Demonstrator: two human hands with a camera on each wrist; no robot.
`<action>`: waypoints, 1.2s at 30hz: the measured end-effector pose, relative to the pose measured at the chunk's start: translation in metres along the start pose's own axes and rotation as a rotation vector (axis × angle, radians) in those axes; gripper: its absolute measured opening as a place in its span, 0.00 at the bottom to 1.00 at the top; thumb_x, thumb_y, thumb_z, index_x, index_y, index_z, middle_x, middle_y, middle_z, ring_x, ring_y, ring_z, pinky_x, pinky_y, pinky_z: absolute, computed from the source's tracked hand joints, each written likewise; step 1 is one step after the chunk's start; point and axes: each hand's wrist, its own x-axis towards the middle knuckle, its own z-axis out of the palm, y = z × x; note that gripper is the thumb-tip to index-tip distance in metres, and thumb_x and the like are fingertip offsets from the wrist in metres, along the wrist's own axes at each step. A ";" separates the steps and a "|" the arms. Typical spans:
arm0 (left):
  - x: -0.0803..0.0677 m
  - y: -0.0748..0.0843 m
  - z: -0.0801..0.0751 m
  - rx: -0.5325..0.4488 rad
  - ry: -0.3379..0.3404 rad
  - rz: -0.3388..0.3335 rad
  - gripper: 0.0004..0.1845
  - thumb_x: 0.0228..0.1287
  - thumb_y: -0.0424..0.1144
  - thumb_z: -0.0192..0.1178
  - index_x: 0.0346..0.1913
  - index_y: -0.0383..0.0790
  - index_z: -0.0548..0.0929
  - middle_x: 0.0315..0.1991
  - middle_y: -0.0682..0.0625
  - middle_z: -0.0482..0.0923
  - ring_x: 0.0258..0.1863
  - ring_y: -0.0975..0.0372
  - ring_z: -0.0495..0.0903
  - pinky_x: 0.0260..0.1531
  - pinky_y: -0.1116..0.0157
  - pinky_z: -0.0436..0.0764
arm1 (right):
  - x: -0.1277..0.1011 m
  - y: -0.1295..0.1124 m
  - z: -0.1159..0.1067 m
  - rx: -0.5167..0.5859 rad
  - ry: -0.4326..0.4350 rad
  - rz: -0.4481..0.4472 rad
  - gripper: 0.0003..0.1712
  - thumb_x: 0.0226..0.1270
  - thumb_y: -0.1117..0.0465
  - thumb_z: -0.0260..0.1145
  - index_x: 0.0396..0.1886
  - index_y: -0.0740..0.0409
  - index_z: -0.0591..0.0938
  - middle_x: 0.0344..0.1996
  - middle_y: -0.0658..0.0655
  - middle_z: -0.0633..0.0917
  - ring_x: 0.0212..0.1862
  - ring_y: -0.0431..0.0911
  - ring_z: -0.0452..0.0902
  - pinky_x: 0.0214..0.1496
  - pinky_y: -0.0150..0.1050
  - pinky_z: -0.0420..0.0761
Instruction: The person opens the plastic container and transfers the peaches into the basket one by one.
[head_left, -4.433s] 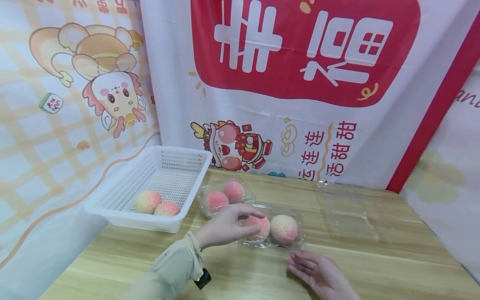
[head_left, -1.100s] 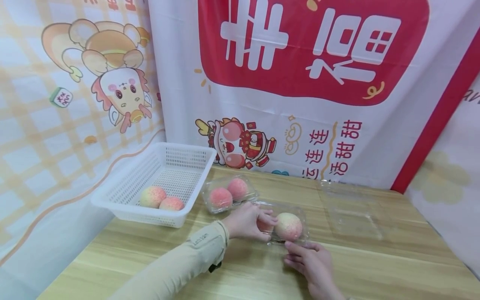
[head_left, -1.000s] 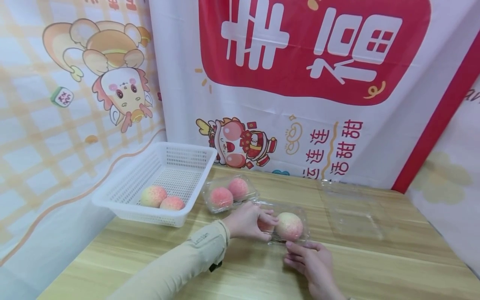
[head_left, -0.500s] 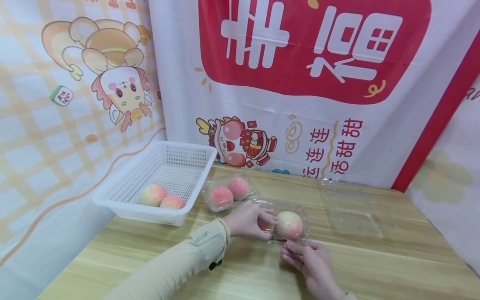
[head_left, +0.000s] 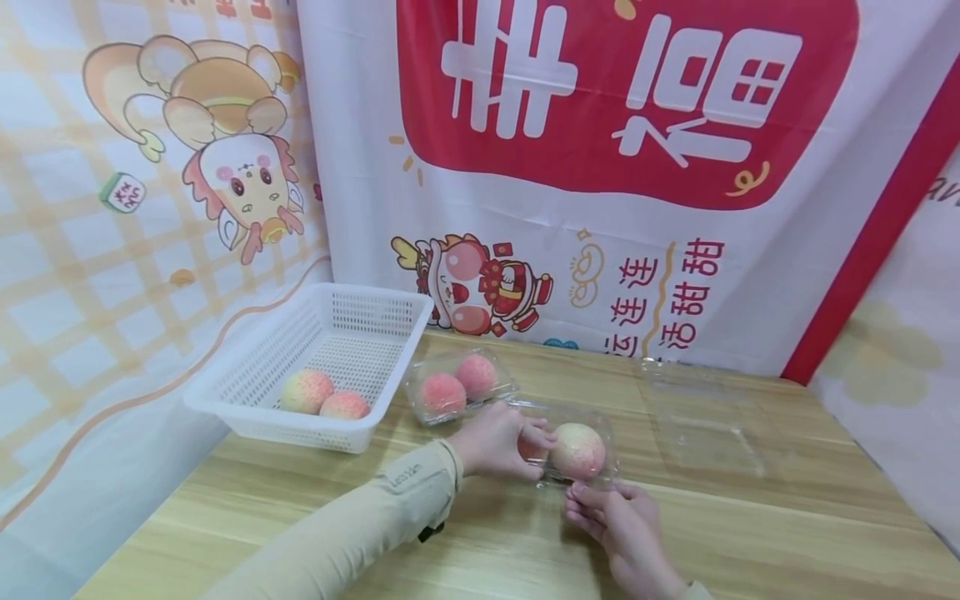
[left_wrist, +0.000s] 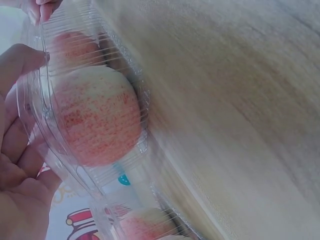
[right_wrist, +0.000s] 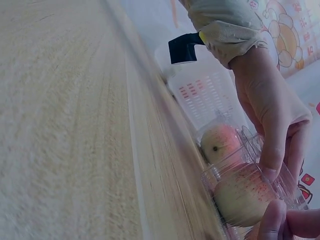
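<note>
A wood table (head_left: 795, 533) meets a white cloth (head_left: 480, 204) bearing a red panel (head_left: 600, 100) with white characters. On the left hangs a checked cloth (head_left: 150, 242); on the right, a red stripe (head_left: 888, 217) slants.

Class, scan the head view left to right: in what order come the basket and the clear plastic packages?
White basket, clear box with two pink peaches, gripped box with a paler peach, clear plastic packaging.

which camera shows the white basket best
The head view: the white basket shows its whole rim and most of its holed floor there. The right wrist view catches only part of it, some hidden by the left sleeve. In the left wrist view I see none.
</note>
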 end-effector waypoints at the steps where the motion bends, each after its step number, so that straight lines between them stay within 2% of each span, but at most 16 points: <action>1: 0.000 0.001 0.000 -0.001 0.004 -0.004 0.22 0.46 0.44 0.74 0.49 0.51 0.89 0.54 0.50 0.81 0.48 0.67 0.82 0.19 0.75 0.68 | 0.000 0.000 0.000 0.000 0.002 0.000 0.17 0.58 0.78 0.67 0.46 0.79 0.75 0.30 0.62 0.86 0.31 0.49 0.84 0.37 0.39 0.86; 5: 0.001 0.002 0.001 -0.003 0.018 -0.013 0.21 0.45 0.43 0.74 0.47 0.50 0.89 0.51 0.55 0.82 0.55 0.66 0.78 0.24 0.77 0.70 | 0.000 -0.001 0.000 -0.008 0.003 0.000 0.17 0.58 0.78 0.67 0.46 0.79 0.75 0.30 0.63 0.86 0.30 0.48 0.84 0.35 0.38 0.86; 9: 0.001 0.002 0.003 0.000 0.026 -0.003 0.20 0.46 0.42 0.74 0.47 0.50 0.89 0.49 0.59 0.83 0.57 0.66 0.76 0.31 0.79 0.72 | 0.000 0.000 0.001 -0.013 0.007 0.001 0.17 0.57 0.78 0.67 0.46 0.79 0.75 0.30 0.63 0.86 0.29 0.47 0.83 0.33 0.37 0.85; 14: 0.001 0.003 0.001 0.026 0.015 0.018 0.19 0.46 0.42 0.73 0.46 0.49 0.90 0.49 0.55 0.83 0.57 0.65 0.77 0.30 0.77 0.72 | 0.000 0.001 0.001 -0.010 0.007 0.002 0.17 0.58 0.77 0.66 0.46 0.79 0.75 0.29 0.61 0.86 0.29 0.47 0.84 0.34 0.37 0.85; 17: 0.003 0.003 -0.001 0.064 0.010 0.049 0.18 0.46 0.41 0.72 0.44 0.49 0.90 0.43 0.56 0.86 0.56 0.64 0.78 0.30 0.77 0.71 | 0.000 0.001 0.002 -0.005 0.003 0.000 0.17 0.58 0.77 0.66 0.46 0.80 0.75 0.28 0.61 0.86 0.30 0.47 0.84 0.35 0.37 0.85; 21: 0.004 0.002 -0.003 0.084 0.001 0.075 0.17 0.45 0.41 0.72 0.43 0.49 0.91 0.34 0.62 0.86 0.55 0.65 0.78 0.30 0.78 0.71 | 0.001 0.001 0.002 0.004 -0.006 0.001 0.15 0.58 0.78 0.65 0.45 0.80 0.75 0.28 0.61 0.86 0.29 0.47 0.83 0.35 0.37 0.85; 25: 0.007 0.001 -0.004 0.051 -0.018 0.078 0.16 0.47 0.40 0.71 0.42 0.48 0.91 0.38 0.62 0.86 0.54 0.65 0.79 0.32 0.80 0.73 | 0.002 0.001 0.001 0.018 -0.007 0.004 0.12 0.57 0.78 0.66 0.41 0.78 0.77 0.28 0.61 0.86 0.29 0.48 0.83 0.35 0.37 0.85; 30: 0.009 -0.002 -0.006 0.006 -0.043 0.088 0.14 0.50 0.39 0.70 0.43 0.46 0.90 0.41 0.60 0.85 0.54 0.66 0.79 0.31 0.81 0.74 | 0.002 0.001 0.000 0.021 -0.009 0.005 0.13 0.57 0.79 0.65 0.42 0.78 0.75 0.28 0.61 0.86 0.29 0.47 0.83 0.34 0.37 0.85; 36: 0.010 -0.006 -0.008 -0.049 -0.058 0.082 0.11 0.53 0.39 0.70 0.41 0.46 0.91 0.42 0.60 0.85 0.55 0.65 0.78 0.47 0.80 0.74 | 0.002 0.002 0.000 0.016 -0.006 0.006 0.17 0.56 0.79 0.65 0.46 0.79 0.73 0.28 0.61 0.86 0.29 0.48 0.83 0.34 0.37 0.85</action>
